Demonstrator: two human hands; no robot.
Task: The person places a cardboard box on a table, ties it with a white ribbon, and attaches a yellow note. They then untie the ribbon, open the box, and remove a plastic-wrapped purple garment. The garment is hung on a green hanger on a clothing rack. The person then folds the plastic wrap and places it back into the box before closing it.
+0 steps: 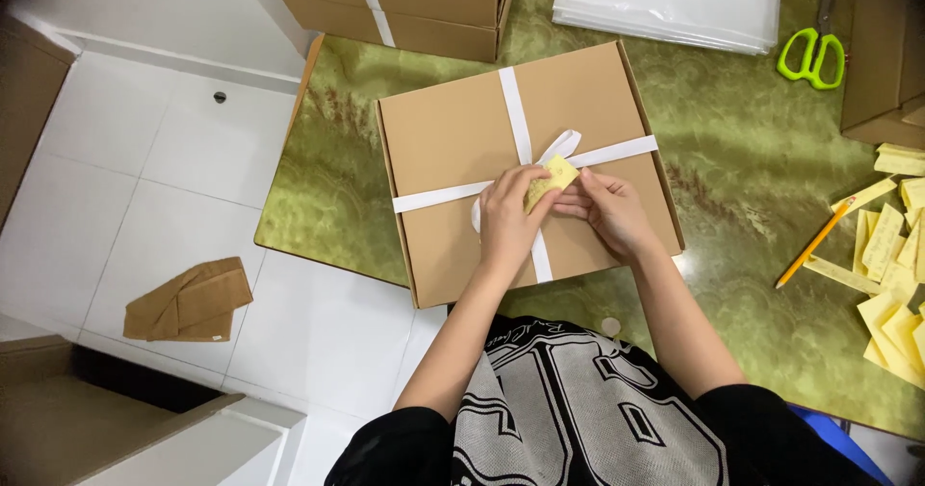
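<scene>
**Both hands on the yellow slip at the ribbon crossing**

The left hand (508, 218) and right hand (609, 211) pinch a small yellow paper slip (545, 182) between their fingertips. It sits between the two grips, equally near both, its long axis slanting up to the right. Directly under it, flat white ribbon (514, 101) crosses a matte brown cardboard box (453, 130) on the glossy green marbled tabletop (742, 158).

A flat brown cardboard box (453, 149) lies closed on the green marbled worktop (752, 158), turned slightly askew, its near left corner jutting past the edge. A white ribbon (515, 110) crosses it both ways. A small yellow paper tag (551, 178) sits at the crossing, pinched between both hands.
</scene>
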